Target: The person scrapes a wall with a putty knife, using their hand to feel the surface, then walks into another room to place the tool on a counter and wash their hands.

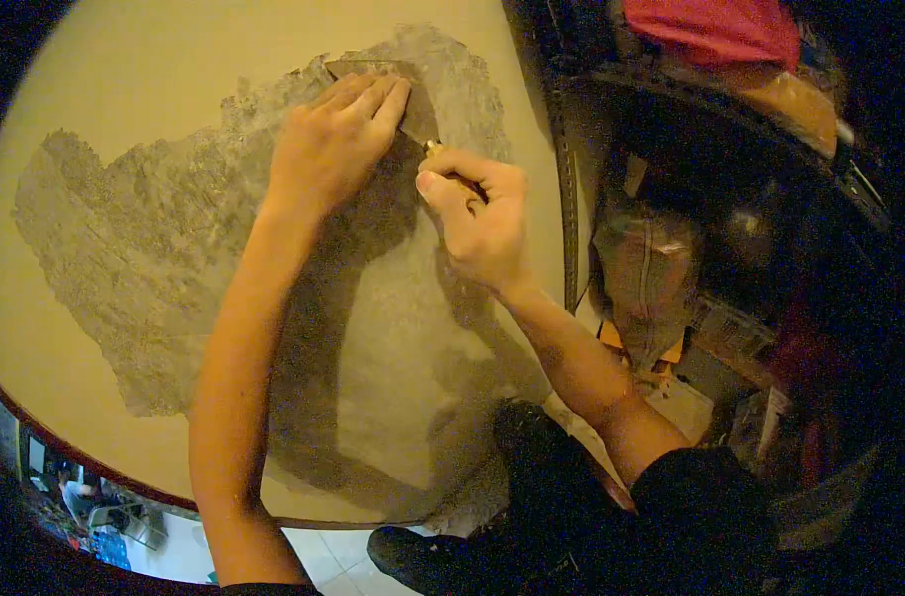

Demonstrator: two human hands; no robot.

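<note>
A putty knife (420,111) lies with its wide metal blade against the pale wall (174,70), inside a large rough grey patch (164,238). My right hand (484,214) is closed around its handle, thumb on top and the brass-coloured end showing near the blade. My left hand (331,144) rests over the blade, fingers stretched out side by side and pressing on it, its palm toward the wall. Part of the blade is hidden beneath those fingers. Shadows of both arms fall across the grey patch.
A dark stitched edge (568,199) borders the wall on the right. Beyond it are a clear plastic bag (649,268), cluttered boxes and a red cloth (715,30). A dark shoe (413,556) stands below, near white floor tiles. At lower left, a person (75,492) is far below.
</note>
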